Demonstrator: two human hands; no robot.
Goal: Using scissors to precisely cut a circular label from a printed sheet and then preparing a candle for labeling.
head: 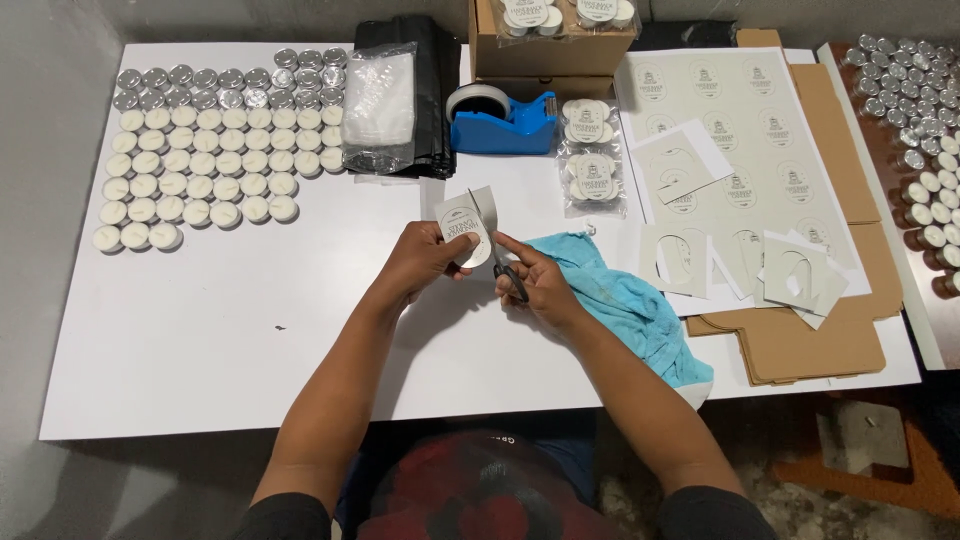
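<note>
At the middle of the white table (200, 340), the left hand (425, 262) is closed around a pale grey label (466, 228), pinching its lower edge so the piece stands up between the two hands. The right hand (535, 282) has its fingers curled through the handles of a pair of scissors (500, 250); the blades point up toward twelve o'clock and cut into the label's right side.

At three o'clock from the hands lies a crumpled blue cloth (630, 310), partly under the right forearm. Beyond it, at two o'clock, a large sheet of oval labels (740, 130) rests on flat brown cardboard (820, 340), with grey cut-out scraps (760, 265) heaped along its lower edge. At one o'clock sit two clear packets of candles (590, 165) with round labels on top. At twelve o'clock stands a blue tape dispenser (505, 120), and behind it an open brown box (550, 50) holding more packed candles. At eleven o'clock a clear bag (380, 105) lies on a black pouch (440, 70). Rows of white tea candles (200, 165) fill the ten o'clock corner, with silver cups along their far edge. More candles in silver cups (925, 110) crowd the far right edge. Nothing lies between the hands and the near table edge.
</note>
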